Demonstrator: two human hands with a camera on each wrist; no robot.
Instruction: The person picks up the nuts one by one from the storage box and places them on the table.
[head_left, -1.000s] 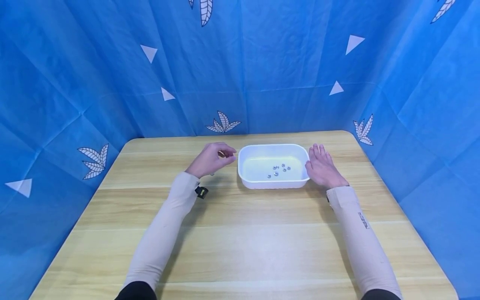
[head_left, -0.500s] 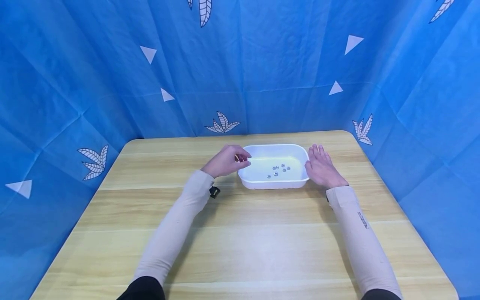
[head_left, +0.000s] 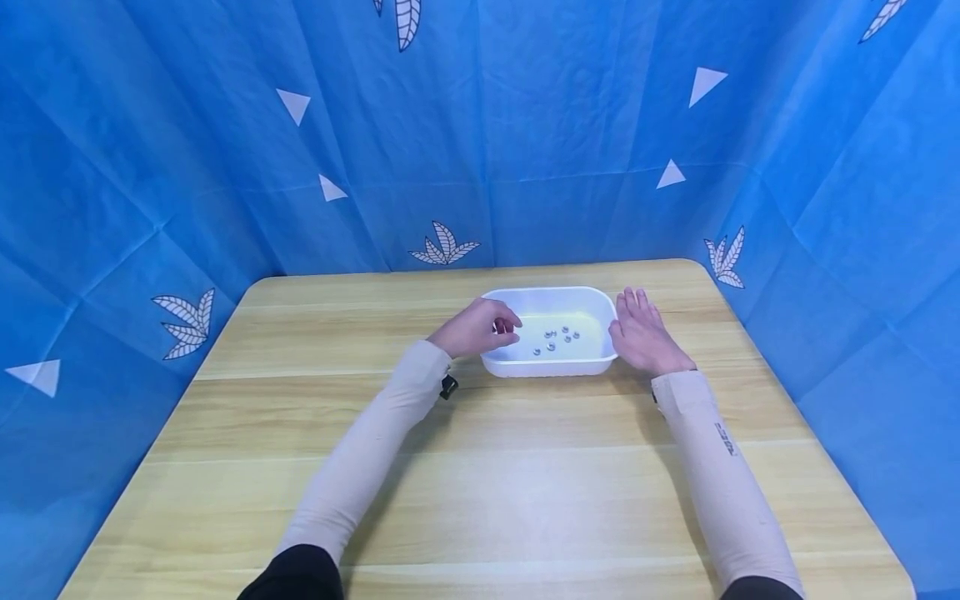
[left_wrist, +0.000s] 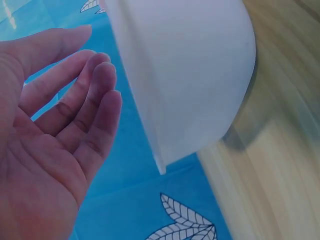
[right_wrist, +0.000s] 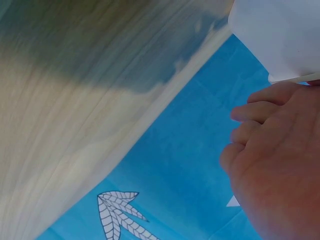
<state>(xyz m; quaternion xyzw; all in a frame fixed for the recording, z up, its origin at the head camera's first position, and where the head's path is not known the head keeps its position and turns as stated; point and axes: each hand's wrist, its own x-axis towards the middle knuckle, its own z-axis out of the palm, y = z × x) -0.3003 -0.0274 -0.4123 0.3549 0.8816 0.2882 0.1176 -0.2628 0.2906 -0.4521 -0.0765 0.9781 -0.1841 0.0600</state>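
Note:
A white plastic basin [head_left: 547,368] stands on the wooden table, with several small shiny metal pieces [head_left: 551,347] scattered on its floor. My left hand [head_left: 480,327] reaches over the basin's left rim. Its fingers are loosely bent, and a gap shows between thumb and fingertips in the left wrist view; nothing is visible between them. The basin's outer wall [left_wrist: 195,75] is just beyond that hand [left_wrist: 55,120]. At the right rim, my right hand [head_left: 647,335] rests against the basin with its fingers extended. Its thumb lies right at the rim.
The wooden table [head_left: 510,475] spreads in front of the basin and to both sides. A blue patterned curtain [head_left: 480,133] hangs behind the table and along its sides.
My left hand has moved right, from the table beside the basin to over its left rim. The right hand, the basin and the metal pieces have stayed put.

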